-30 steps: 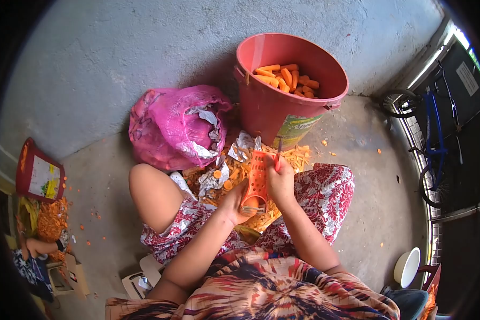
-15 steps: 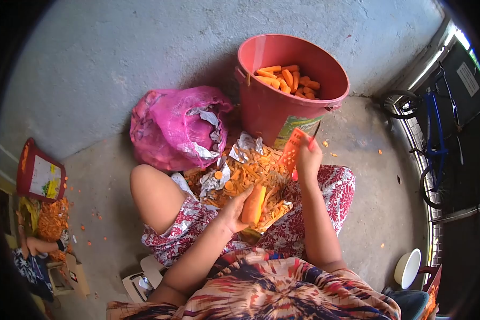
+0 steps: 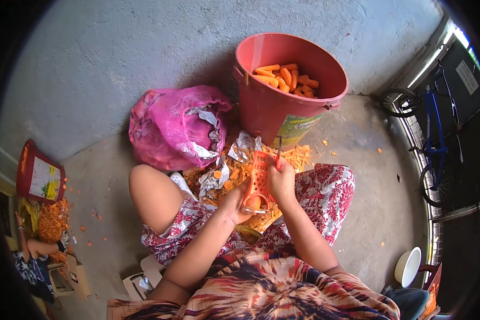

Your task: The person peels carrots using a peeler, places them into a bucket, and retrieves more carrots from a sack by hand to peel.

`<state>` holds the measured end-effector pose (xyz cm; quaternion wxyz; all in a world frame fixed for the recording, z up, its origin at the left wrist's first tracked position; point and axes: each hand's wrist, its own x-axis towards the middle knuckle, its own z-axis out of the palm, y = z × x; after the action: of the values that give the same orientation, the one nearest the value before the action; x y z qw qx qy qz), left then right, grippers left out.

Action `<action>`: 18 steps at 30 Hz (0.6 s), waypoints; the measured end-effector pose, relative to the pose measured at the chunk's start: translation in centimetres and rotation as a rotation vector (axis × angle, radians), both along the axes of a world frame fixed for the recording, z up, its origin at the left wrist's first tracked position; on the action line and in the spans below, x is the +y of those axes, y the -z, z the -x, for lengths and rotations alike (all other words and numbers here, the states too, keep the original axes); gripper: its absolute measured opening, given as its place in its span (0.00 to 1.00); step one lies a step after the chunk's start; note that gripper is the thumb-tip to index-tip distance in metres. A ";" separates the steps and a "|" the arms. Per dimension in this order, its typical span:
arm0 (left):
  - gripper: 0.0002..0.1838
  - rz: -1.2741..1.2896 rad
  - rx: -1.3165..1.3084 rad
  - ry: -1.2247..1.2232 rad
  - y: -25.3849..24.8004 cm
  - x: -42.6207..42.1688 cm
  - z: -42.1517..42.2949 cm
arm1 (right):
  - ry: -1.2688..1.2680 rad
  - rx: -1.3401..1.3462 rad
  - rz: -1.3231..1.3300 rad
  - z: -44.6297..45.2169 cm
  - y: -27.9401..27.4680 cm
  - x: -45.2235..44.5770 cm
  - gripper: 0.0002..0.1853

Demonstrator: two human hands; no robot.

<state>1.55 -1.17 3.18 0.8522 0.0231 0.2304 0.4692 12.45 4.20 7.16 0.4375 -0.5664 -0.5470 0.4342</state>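
My left hand is wrapped round a thick carrot, mostly covered by the tool above it. In my right hand is an orange peeler with a perforated handle, its blade end lying over the carrot. A small knife with a red handle also sticks up out of the right fist, blade pointing away from me. Below the hands, between my legs, carrot peelings are heaped with scraps of newspaper and a few cut carrot ends.
A tall red bucket of peeled carrots stands by the wall. Left of it sits a pink mesh sack. Another red bucket and a person's leg are at far left. A bicycle and white basin are at right.
My right hand has come down and inward, bringing the peeler from beside the bucket onto the carrot. The left hand keeps the carrot in nearly the same place.
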 end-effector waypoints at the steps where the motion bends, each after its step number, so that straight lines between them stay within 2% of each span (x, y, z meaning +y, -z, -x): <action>1: 0.18 -0.050 -0.038 0.078 0.3 0.0 0.3 | 0.008 -0.004 0.035 -0.3 -0.3 0.5 0.12; 2: 0.18 -0.100 -0.076 0.157 0.5 -0.1 0.5 | 0.158 -0.015 -0.255 -0.9 2.0 2.3 0.12; 5: 0.17 -0.036 0.043 0.127 -0.5 -1.2 0.3 | 0.332 -0.109 -0.185 -4.9 3.5 6.4 0.11; 7: 0.18 0.028 0.093 0.114 -0.4 -1.6 0.5 | 0.375 -0.006 -0.187 -6.3 3.0 7.3 0.13; 10: 0.19 0.060 0.105 0.066 1.5 -1.6 0.6 | 0.215 0.217 -0.187 -5.1 2.3 6.1 0.13; 11: 0.18 0.068 0.119 0.053 1.3 -1.5 0.5 | 0.188 0.113 -0.156 -4.4 1.2 4.7 0.12; 13: 0.18 0.083 0.154 0.029 0.6 -1.3 0.7 | 0.092 0.262 0.005 -2.2 -1.1 2.1 0.13; 15: 0.19 0.046 0.078 0.007 0.7 -0.9 0.8 | 0.004 0.258 0.109 -0.9 -1.2 0.2 0.14; 17: 0.19 0.085 0.062 -0.081 0.1 -0.3 -0.2 | -0.048 0.181 0.039 0.2 -1.0 -1.0 0.14; 18: 0.18 0.172 0.030 -0.126 0.3 -0.3 -0.3 | -0.032 0.037 -0.067 0.6 -0.4 -1.1 0.13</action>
<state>1.83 -1.43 2.90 0.8164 -0.0576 0.2832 0.4999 11.88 3.14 7.54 0.4593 -0.5346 -0.5618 0.4331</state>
